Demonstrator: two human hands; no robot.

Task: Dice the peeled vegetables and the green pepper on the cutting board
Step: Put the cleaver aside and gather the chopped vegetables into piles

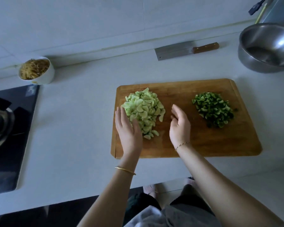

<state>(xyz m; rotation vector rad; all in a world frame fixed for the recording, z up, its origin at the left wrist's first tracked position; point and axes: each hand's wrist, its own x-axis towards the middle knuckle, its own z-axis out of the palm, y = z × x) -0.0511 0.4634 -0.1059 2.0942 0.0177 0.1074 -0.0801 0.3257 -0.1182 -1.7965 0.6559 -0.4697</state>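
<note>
Both forearms (111,197) come in from the bottom edge, over grey clothing (179,215) at the person's lap. L hand (128,128): fingers straight & together, hand up on its edge, palm against the left side of the pale green veg pile (144,110); grips nothing. R hand (179,126): on the pile's other side, palm turned toward it, fingers loosely curved, just clear of the pieces, nothing in it. Gold bangle (125,170) on L wrist, thin chain bracelet (182,145) on R wrist.

Pale pile = chopped chunks heaped on the left half of the wooden cutting board (195,145). Diced green pepper (213,110) sits in its own darker heap on the right half, well apart from both hands, w/ bare wood btwn the two heaps. Board lies flat on the white counter (72,128), near its front edge.

Beyond the board, by the wall: cleaver (175,51) lying flat, wooden handle pointing right, no hand on it. Far right: steel bowl (252,63) on the counter; above it dark-handled utensils (256,9), partly cut off by the frame. Far left: white cup (45,76) full of tan shredded strips, just behind the corner of a black cooktop (10,153). Metal lid (0,123) on the burner, partly out of frame.
</note>
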